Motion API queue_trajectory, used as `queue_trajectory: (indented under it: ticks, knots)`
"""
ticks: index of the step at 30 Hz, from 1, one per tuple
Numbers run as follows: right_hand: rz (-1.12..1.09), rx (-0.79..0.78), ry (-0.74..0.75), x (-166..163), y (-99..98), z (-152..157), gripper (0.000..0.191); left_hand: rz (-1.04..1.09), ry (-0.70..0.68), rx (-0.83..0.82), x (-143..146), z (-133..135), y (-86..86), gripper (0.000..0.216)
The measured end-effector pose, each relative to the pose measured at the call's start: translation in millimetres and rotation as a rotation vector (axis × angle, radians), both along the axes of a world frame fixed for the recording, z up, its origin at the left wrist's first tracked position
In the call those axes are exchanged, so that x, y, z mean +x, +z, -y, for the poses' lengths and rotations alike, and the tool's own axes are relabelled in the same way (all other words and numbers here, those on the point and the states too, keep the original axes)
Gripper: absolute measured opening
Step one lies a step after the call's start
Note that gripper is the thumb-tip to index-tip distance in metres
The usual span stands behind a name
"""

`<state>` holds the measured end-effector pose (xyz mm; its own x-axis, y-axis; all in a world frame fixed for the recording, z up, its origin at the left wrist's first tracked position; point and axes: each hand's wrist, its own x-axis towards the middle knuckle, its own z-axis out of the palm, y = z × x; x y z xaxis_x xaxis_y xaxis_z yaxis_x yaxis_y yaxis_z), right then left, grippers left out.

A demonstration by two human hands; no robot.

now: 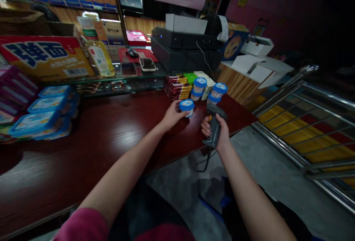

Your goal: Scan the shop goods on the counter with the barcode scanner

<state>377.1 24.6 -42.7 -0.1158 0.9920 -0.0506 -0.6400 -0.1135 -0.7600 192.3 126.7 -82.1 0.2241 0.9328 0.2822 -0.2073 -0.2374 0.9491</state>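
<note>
My left hand (174, 114) is closed around a small round tub (186, 106) with a blue lid, at the surface of the dark red table. In my right hand (222, 132) is a dark grey barcode scanner (214, 124), held by its handle, its cable hanging below the table edge. Just beyond the scanner stand two stacked blue-lidded tubs (219, 88). Another stacked pair of tubs (199, 85) is behind the one in my left hand. Stacks of red and yellow packets (177, 87) lie beside them, with green and pale packets (205, 85) at the back.
Blue-lidded rectangular boxes (41, 113) are stacked on the table (111, 133) at left. Behind are an oil bottle (101, 58), a phone (147, 64) and a black cash register machine (185, 48). A metal railing (302, 122) stands at right, past the table's edge.
</note>
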Motion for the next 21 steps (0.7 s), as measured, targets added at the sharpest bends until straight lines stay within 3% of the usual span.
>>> queue_trajectory:
  ticks: [6,9,11,16,21]
  knots:
    - [0.017,0.009,0.403,-91,-0.4,-12,0.034,0.095,0.003,-0.196,-167,48,12.9,0.054]
    - [0.038,-0.009,0.589,-154,-3.4,-25,0.036,0.069,0.186,-0.198,-237,67,16.6,0.055]
    - [0.055,0.004,0.695,-193,-5.5,-31,0.038,0.045,0.360,-0.165,-269,76,16.0,0.056]
    - [0.118,-0.007,0.859,-256,-7.4,-28,0.041,0.080,0.624,-0.134,-295,81,11.8,0.059]
    - [0.171,-0.049,0.772,-266,-6.5,-20,0.041,0.058,0.618,-0.137,-290,78,11.7,0.060]
